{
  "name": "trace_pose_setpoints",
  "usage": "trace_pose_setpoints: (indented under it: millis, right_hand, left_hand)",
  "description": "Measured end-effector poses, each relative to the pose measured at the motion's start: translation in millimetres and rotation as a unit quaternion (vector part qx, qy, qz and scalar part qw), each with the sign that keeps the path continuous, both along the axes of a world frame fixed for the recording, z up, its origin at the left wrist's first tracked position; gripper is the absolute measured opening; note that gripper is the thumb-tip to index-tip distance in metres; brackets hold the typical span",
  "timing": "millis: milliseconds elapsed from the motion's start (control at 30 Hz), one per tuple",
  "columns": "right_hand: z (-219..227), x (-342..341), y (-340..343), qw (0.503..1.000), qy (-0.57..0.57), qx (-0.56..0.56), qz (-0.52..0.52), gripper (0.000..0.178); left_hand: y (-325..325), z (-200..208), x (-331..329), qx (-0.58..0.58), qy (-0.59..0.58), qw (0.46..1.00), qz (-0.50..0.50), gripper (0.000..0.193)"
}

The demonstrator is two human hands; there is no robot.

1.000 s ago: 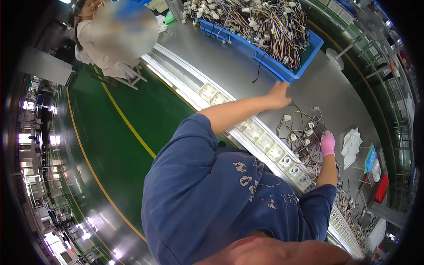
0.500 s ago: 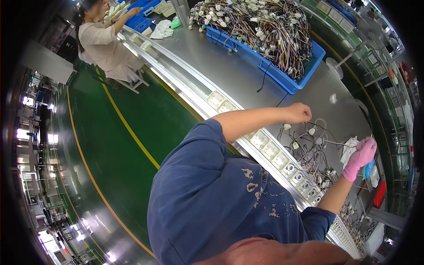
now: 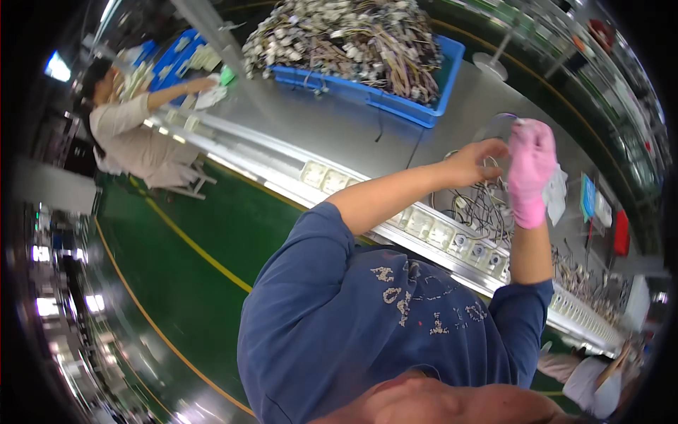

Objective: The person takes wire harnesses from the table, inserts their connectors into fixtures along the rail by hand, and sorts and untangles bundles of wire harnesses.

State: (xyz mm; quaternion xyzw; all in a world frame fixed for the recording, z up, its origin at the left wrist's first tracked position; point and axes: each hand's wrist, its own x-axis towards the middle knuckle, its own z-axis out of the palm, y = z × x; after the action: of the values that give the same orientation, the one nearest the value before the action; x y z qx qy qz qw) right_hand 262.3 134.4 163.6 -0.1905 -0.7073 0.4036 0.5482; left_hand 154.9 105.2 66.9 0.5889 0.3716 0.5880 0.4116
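Observation:
My left hand (image 3: 474, 164) is bare and sits over the bench with thumb and fingers apart, in a loose curl. Close beside it rises my right hand (image 3: 531, 169), in a pink glove, its fingers closed. A thin wire with a whitish end (image 3: 519, 120) shows at the top of the glove, blurred by motion. Below both hands lies a tangle of wire leads with white connectors (image 3: 470, 208). White square socket housings (image 3: 418, 225) stand in a row along the metal rail in front of me, several with round dark parts in them.
A blue tray (image 3: 395, 106) heaped with wire harnesses (image 3: 353, 42) stands at the back of the steel bench (image 3: 282, 106). White cloth (image 3: 556, 194) and a red bin (image 3: 621, 233) are on the right. Co-workers sit far left (image 3: 134, 120) and lower right (image 3: 593, 378).
My gloved right hand has moved left and up, close to my left hand. The left hand has gone from pinched to spread fingers. The view has shifted, and the left co-worker's arm is lower.

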Motion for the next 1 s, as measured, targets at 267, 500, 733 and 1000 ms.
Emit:
trace_pose_setpoints:
  millis: [267, 500, 733, 1000]
  right_hand:
    - [7, 2, 2, 0.951, 0.158, -0.183, 0.195, 0.005]
    - [9, -21, -50, 0.985, -0.049, -0.092, 0.136, 0.015]
    - [33, 39, 18, 0.905, 0.335, -0.206, 0.164, 0.024]
    - [-55, 69, 87, 0.976, -0.158, -0.063, -0.138, 0.022]
  left_hand:
    - [-43, 17, -14, 0.072, 0.236, 0.935, 0.256, 0.024]
    - [1, -52, -33, 0.025, 0.184, 0.974, 0.132, 0.020]
    - [-17, -16, -108, -0.276, 0.314, 0.892, 0.174, 0.020]
    - [-49, -25, -195, -0.349, 0.176, 0.920, -0.019, 0.039]
